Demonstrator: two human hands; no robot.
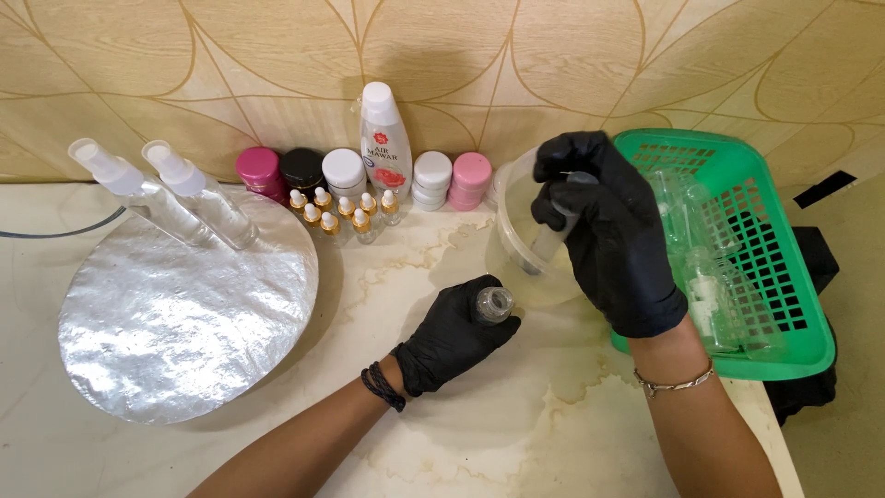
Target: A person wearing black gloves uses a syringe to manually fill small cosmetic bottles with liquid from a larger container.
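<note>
My left hand (456, 332), in a black glove, grips a small clear bottle (493, 303) with an open neck, held upright on the marble counter. My right hand (608, 231), also gloved in black, is closed on a clear syringe-like tube (553, 242) whose lower end dips into a translucent plastic bowl (516, 249). The bowl stands just behind the small bottle and left of a green basket.
A green plastic basket (784, 231) with clear bottles sits at the right. A round foil-covered board (184, 314) bears two clear spray bottles (198, 198) at the left. Along the wall stand a white bottle (385, 138), several coloured jars and several small gold-capped dropper bottles (346, 214).
</note>
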